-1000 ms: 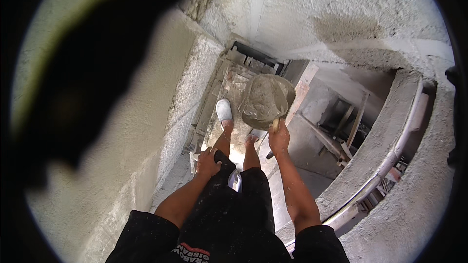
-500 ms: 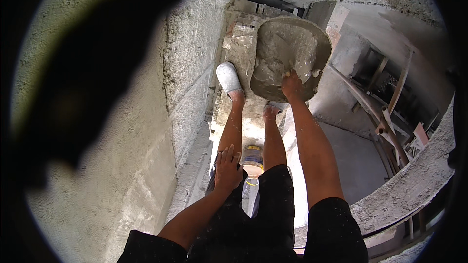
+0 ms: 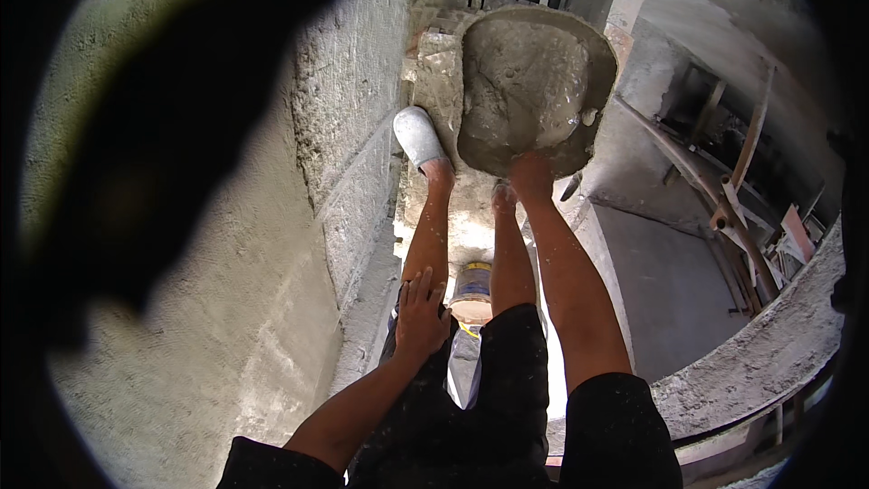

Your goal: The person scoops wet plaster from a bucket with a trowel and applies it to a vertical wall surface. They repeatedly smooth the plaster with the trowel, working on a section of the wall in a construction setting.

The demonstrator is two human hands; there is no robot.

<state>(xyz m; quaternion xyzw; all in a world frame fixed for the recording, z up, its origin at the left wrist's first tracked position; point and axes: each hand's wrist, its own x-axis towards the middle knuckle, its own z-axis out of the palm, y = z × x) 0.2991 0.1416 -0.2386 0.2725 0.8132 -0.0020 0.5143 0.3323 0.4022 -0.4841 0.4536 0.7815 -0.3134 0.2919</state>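
A wide tub full of wet grey mortar stands in front of my feet. My right hand is closed at the tub's near rim, its fingers turned away from view. Just right of it shows a dark, narrow, blade-like edge; whether my hand holds it is hidden. My left hand lies on my left knee with its fingers apart, holding nothing. My left foot wears a grey-white clog beside the tub.
A rough plastered wall rises close on the left. Below, between my legs, stands a bucket. Poles and boards lean in the opening at right, by a curved concrete edge. A dark blurred shape covers the upper left.
My right hand has drawn back toward me from over the mortar to the near rim. The dark edge now shows beside it. My left hand stays on the knee; the view has shifted slightly.
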